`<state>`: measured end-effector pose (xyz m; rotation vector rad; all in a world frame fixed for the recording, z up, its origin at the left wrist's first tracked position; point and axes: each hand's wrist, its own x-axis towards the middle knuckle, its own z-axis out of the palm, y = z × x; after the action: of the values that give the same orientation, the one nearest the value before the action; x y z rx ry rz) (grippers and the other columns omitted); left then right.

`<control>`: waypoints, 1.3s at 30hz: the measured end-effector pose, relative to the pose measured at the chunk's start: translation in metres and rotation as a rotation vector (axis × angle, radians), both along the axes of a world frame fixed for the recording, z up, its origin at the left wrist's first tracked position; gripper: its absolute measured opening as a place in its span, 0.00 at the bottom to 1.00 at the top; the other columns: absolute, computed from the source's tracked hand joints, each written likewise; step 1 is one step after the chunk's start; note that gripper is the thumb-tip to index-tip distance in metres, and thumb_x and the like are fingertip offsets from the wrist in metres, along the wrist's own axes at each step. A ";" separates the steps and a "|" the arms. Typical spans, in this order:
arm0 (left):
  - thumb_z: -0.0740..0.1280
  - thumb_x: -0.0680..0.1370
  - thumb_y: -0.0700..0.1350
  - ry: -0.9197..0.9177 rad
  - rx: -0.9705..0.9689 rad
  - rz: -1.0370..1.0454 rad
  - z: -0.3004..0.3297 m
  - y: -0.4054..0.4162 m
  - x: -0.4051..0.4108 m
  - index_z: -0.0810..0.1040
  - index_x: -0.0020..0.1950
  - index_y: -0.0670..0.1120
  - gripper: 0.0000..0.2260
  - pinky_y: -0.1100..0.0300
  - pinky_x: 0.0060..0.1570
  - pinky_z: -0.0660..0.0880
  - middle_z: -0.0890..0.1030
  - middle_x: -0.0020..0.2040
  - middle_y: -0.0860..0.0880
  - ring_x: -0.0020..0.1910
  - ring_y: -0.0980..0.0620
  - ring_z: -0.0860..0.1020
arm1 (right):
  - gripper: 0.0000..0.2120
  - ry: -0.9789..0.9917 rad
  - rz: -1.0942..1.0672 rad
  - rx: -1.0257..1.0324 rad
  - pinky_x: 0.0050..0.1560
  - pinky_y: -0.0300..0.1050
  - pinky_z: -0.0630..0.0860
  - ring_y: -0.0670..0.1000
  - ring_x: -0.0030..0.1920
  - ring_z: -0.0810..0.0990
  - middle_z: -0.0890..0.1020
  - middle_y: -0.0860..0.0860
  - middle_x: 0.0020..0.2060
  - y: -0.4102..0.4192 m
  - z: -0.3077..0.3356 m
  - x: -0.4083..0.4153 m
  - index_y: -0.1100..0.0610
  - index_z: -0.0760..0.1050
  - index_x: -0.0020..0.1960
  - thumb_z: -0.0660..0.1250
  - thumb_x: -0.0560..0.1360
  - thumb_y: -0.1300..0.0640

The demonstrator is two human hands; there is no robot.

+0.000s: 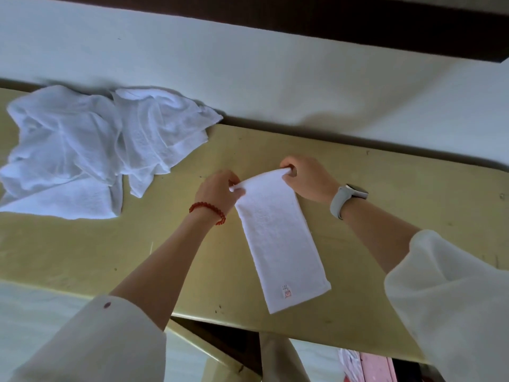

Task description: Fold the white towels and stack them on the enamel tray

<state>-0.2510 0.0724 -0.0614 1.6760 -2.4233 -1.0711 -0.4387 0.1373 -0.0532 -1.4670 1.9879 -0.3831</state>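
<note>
A narrow folded white towel (278,238) lies lengthwise on the yellow-green table (385,216), a small red label near its near end. My left hand (220,191), with a red bead bracelet at the wrist, pinches the towel's far left corner. My right hand (305,179), with a grey watch at the wrist, grips the far right corner, and the far edge is lifted a little off the table. A heap of loose crumpled white towels (82,150) lies at the table's left. No enamel tray is in view.
A pale wall (248,64) runs right behind the table's far edge, with a dark band above it. The table's near edge (275,325) cuts across the bottom; below it are a second yellow surface and something red on the floor.
</note>
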 end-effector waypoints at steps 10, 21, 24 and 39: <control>0.67 0.72 0.38 0.353 -0.432 -0.115 0.029 0.028 0.008 0.78 0.41 0.43 0.02 0.59 0.33 0.75 0.77 0.41 0.49 0.32 0.51 0.76 | 0.05 0.068 -0.089 -0.404 0.39 0.49 0.76 0.50 0.36 0.73 0.75 0.58 0.47 0.048 0.017 0.000 0.63 0.77 0.46 0.65 0.71 0.68; 0.62 0.72 0.41 0.358 -0.522 -0.438 -0.012 0.129 0.052 0.70 0.44 0.51 0.05 0.65 0.18 0.66 0.80 0.39 0.50 0.30 0.53 0.77 | 0.07 0.105 0.101 -0.416 0.27 0.35 0.68 0.53 0.31 0.78 0.69 0.48 0.52 0.170 -0.027 0.026 0.53 0.69 0.47 0.56 0.70 0.59; 0.63 0.71 0.40 0.363 -0.527 -0.413 -0.021 0.143 0.057 0.74 0.42 0.49 0.04 0.68 0.21 0.64 0.80 0.38 0.50 0.32 0.54 0.76 | 0.07 0.113 0.113 -0.403 0.29 0.40 0.74 0.55 0.35 0.79 0.69 0.49 0.53 0.182 -0.033 0.030 0.53 0.68 0.48 0.56 0.71 0.58; 0.62 0.72 0.40 0.371 -0.523 -0.465 -0.035 0.155 0.064 0.71 0.44 0.50 0.05 0.65 0.18 0.68 0.80 0.39 0.50 0.33 0.54 0.75 | 0.11 0.152 0.188 -0.401 0.26 0.47 0.76 0.58 0.37 0.80 0.68 0.51 0.54 0.192 -0.045 0.025 0.56 0.73 0.51 0.54 0.73 0.60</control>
<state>-0.1870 0.2270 -0.0963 0.7141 -2.5714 -0.6026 -0.4139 0.3295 -0.0983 -1.9664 1.9425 -0.6311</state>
